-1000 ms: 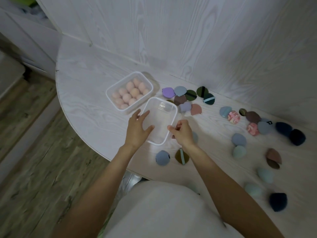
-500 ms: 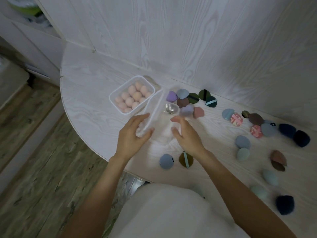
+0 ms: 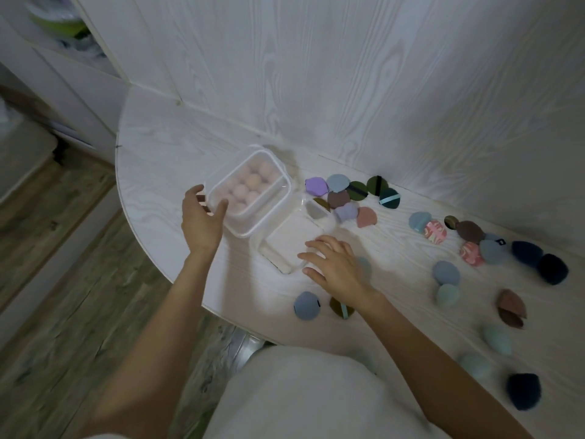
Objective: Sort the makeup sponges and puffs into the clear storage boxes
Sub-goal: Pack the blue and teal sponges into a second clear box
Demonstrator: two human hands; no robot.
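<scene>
Pink sponges (image 3: 250, 186) fill the lidded clear box (image 3: 250, 193) at centre frame; the left hand (image 3: 202, 221) grips its near corner, while the right hand (image 3: 337, 264) rests loosely spread on the second clear box (image 3: 292, 240).

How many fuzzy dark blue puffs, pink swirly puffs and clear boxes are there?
Dark blue fuzzy puffs: 3
Pink swirly puffs: 2
Clear boxes: 2
Total: 7
</scene>
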